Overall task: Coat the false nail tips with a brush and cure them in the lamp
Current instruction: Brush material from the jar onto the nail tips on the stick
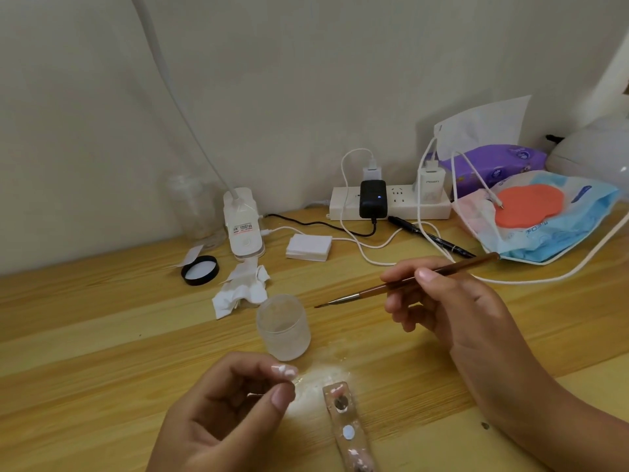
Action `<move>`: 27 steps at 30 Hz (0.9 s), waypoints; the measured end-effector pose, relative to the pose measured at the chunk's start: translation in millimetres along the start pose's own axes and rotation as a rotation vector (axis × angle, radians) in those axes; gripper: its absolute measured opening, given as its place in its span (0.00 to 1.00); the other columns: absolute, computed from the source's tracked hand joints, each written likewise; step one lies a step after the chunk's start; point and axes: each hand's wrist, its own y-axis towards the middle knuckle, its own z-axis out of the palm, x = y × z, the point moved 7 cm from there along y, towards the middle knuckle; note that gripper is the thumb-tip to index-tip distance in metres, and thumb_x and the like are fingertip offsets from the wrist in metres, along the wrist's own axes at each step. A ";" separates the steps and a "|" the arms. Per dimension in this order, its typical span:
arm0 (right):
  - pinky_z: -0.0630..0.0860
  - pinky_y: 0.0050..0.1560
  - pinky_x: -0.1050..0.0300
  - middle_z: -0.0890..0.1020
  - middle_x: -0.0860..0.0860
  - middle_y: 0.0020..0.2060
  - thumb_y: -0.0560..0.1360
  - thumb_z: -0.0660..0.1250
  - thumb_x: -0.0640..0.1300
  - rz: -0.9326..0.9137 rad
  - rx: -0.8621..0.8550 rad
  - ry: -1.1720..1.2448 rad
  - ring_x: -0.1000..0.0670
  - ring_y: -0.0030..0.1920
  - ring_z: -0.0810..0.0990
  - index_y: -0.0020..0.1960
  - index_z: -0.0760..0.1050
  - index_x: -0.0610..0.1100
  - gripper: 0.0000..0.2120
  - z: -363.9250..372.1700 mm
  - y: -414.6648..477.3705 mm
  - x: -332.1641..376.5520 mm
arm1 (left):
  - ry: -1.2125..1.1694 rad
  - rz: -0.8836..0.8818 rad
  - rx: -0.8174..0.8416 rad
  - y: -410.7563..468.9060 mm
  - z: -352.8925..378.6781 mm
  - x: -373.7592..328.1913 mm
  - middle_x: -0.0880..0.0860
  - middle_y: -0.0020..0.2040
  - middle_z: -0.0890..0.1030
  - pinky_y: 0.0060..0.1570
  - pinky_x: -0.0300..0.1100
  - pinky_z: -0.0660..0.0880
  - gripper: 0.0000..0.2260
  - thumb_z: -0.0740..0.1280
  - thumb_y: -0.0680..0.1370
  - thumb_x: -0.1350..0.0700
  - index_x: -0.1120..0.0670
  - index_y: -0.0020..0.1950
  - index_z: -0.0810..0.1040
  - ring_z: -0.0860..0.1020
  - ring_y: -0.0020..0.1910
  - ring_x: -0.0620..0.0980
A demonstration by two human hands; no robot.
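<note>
Left hand (224, 413) pinches tip (284, 370), right hand (452, 308) grips brush (408, 282); risk: brush pressure may twist the tip loose, smearing coat.

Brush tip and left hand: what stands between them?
Head view: a frosted jar stands between the tip of the brush in the right hand and the left hand pinching a false nail tip.

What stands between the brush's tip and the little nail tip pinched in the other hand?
The frosted jar stands roughly between the brush in the right hand and the nail tip pinched by the left hand; nothing else intervenes.
</note>
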 end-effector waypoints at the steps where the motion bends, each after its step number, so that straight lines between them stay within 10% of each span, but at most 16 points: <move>1: 0.77 0.39 0.63 0.83 0.45 0.38 0.77 0.60 0.47 -0.014 0.004 -0.020 0.51 0.40 0.81 0.48 0.84 0.48 0.13 0.4 -1.0 1.1 | -0.023 -0.005 -0.014 0.9 -2.7 1.6 0.57 0.34 0.82 0.34 0.34 0.77 0.27 0.81 0.47 0.37 0.54 0.35 0.84 0.80 0.33 0.49; 20: 0.77 0.37 0.63 0.81 0.46 0.35 0.77 0.68 0.46 -0.209 -0.001 -0.110 0.52 0.36 0.80 0.45 0.83 0.50 0.06 8.5 -8.4 17.6 | -0.118 0.026 -0.160 4.9 -18.3 6.7 0.52 0.39 0.79 0.28 0.37 0.72 0.28 0.82 0.46 0.38 0.55 0.35 0.82 0.76 0.29 0.48; 27: 0.76 0.39 0.61 0.81 0.46 0.37 0.74 0.65 0.50 -0.262 0.050 -0.122 0.50 0.39 0.79 0.47 0.83 0.50 0.09 12.7 -12.3 21.3 | -0.319 -0.151 -0.196 9.7 -18.5 13.9 0.44 0.57 0.82 0.25 0.39 0.76 0.04 0.68 0.63 0.59 0.51 0.34 0.81 0.83 0.34 0.53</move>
